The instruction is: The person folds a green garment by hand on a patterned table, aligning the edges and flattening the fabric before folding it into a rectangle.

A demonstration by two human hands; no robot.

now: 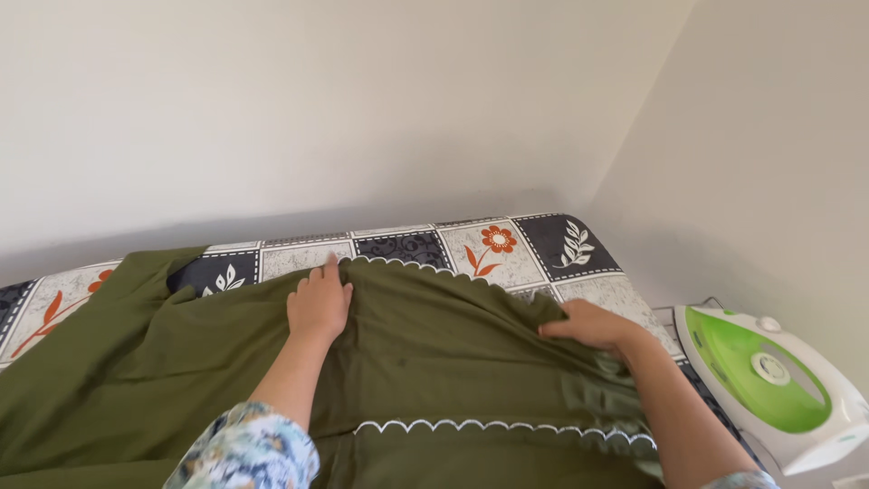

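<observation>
An olive green garment [434, 362] with white scalloped trim lies spread over an ironing board [534, 249] covered in a patterned cloth with flowers and leaves. My left hand [319, 301] rests flat on the garment near its far scalloped edge, fingers together. My right hand [588, 324] pinches a fold of the green fabric at the right side of the board. Both forearms reach in from the bottom, the left in a floral sleeve.
A green and white iron [769, 380] sits on its rest at the board's right end. Plain white walls meet in a corner behind the board, close to its far edge.
</observation>
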